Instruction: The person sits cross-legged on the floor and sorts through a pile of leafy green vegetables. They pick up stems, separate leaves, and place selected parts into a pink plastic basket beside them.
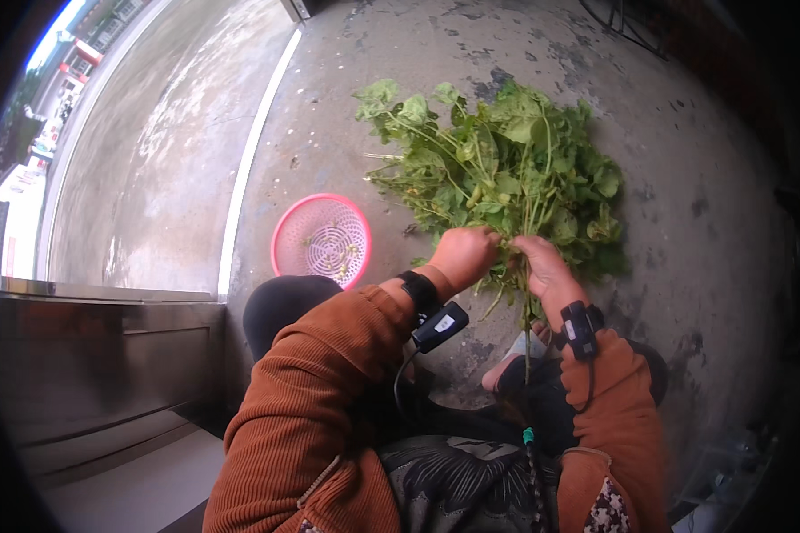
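Note:
A large heap of leafy green bean plants [480,153] lies on the concrete floor before me, with a few plump pods [475,196] showing among the leaves. My left hand [463,256] is curled closed at the near side of the foliage, its fingertips pinching part of a plant; which part is hidden. Close beside it, my right hand [545,266] grips a plant stem [526,333], whose bare lower end points down towards my lap. To the left stands a pink plastic colander [287,230], with several small green pods or beans [343,256] scattered on its bottom.
A bright metal threshold strip [250,156] crosses the floor on the left, with wet-looking pavement [153,146] beyond. Lower left is a shiny metal-faced panel [127,360]. My sandalled foot [530,343] sits below the plants. A thin dark metal frame [620,23] stands at the top right.

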Demonstrator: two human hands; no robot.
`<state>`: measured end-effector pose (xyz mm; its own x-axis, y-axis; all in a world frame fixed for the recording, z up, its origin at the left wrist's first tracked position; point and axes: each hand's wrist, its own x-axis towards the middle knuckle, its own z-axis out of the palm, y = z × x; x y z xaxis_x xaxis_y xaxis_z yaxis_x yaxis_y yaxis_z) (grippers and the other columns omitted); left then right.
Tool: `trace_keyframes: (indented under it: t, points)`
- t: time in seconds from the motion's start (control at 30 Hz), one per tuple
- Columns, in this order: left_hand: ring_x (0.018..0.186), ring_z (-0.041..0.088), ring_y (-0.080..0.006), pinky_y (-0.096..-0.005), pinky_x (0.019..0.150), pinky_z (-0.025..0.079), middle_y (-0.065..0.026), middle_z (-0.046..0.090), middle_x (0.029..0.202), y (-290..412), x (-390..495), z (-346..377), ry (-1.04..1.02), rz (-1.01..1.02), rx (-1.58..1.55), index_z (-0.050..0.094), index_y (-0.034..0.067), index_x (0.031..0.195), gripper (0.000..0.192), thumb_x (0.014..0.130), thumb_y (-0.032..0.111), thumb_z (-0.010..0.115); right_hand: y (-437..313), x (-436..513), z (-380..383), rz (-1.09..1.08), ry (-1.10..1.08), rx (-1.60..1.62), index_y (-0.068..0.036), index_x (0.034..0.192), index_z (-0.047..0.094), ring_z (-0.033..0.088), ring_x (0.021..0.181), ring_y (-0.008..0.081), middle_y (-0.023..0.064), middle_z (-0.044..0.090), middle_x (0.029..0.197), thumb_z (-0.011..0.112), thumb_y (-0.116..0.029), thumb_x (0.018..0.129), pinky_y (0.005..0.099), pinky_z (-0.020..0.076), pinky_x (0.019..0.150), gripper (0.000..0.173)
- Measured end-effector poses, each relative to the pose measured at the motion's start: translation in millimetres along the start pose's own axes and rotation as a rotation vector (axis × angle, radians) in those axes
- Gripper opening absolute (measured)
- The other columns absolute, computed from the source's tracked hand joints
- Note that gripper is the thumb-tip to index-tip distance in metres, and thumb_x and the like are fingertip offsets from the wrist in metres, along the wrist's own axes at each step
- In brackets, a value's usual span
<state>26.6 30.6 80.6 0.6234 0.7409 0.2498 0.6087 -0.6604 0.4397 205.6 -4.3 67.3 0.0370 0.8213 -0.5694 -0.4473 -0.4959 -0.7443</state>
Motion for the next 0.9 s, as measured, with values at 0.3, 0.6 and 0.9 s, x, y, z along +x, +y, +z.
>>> trace_keyframes:
  t: [0.3, 0.6, 0.9]
  points:
    - [0.065, 0.06, -0.0333, -0.0419, 0.057, 0.05, -0.0121, 0.06, 0.074, 12, -1, -5, 0.1, -0.031, -0.173, 0.061, 0.005, 0.073, 0.008, 0.073, 0.013, 0.062, 1, -3, 2, 0.025, -0.019, 0.111, -0.007, 0.088, 0.06, 0.055, 0.063, 0.0129, 0.0025, 0.06, 0.076, 0.065, -0.012, 0.082, 0.0259, 0.0454, 0.055, 0.009]
    - [0.065, 0.06, -0.0323, -0.039, 0.057, 0.049, -0.0136, 0.061, 0.071, 15, 2, -6, 0.15, -0.171, -0.348, 0.064, 0.004, 0.077, 0.006, 0.074, 0.01, 0.062, -5, -7, 6, -0.057, -0.104, 0.149, -0.002, 0.088, 0.06, 0.055, 0.062, 0.0125, 0.0046, 0.061, 0.074, 0.066, -0.008, 0.079, 0.024, 0.044, 0.054, 0.011]
    - [0.071, 0.063, -0.0332, -0.0398, 0.063, 0.051, -0.0143, 0.064, 0.085, 4, 6, -11, 0.062, -0.097, -0.155, 0.064, 0.005, 0.09, 0.02, 0.072, 0.014, 0.065, -11, -11, 16, -0.25, -0.037, -0.168, 0.001, 0.097, 0.059, 0.061, 0.073, 0.0138, 0.0069, 0.064, 0.085, 0.065, -0.003, 0.078, 0.0252, 0.0489, 0.066, 0.02]
